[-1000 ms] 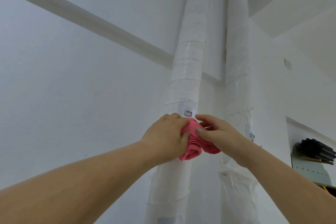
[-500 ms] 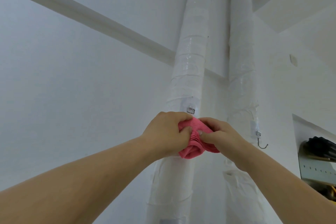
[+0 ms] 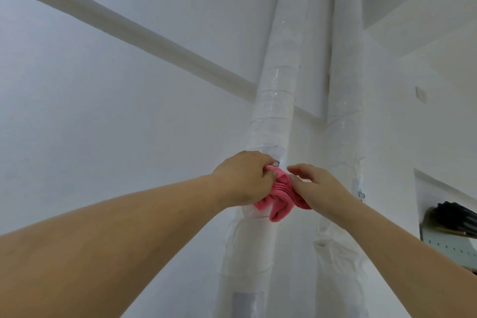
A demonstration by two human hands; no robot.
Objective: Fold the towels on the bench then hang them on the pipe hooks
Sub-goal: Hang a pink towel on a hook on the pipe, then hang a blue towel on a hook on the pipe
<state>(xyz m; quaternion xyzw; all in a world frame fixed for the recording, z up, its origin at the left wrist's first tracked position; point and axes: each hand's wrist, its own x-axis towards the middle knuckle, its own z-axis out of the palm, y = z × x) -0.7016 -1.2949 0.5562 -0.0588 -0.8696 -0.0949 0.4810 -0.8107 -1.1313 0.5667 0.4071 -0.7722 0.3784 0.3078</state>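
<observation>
Towel (image 3: 280,195) (pink, pleated) — bunched between both hands (image 3: 242,178) (image 3: 320,188).

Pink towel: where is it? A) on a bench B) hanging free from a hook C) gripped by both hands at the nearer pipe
C: the left hand and right hand both pinch the bunched pink towel at the nearer pipe.

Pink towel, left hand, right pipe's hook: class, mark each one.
pink towel (image 3: 281,197): head view, on its bunched middle folds.
left hand (image 3: 241,179): head view, on the back of the hand.
right pipe's hook (image 3: 362,195): head view, on its metal top.
</observation>
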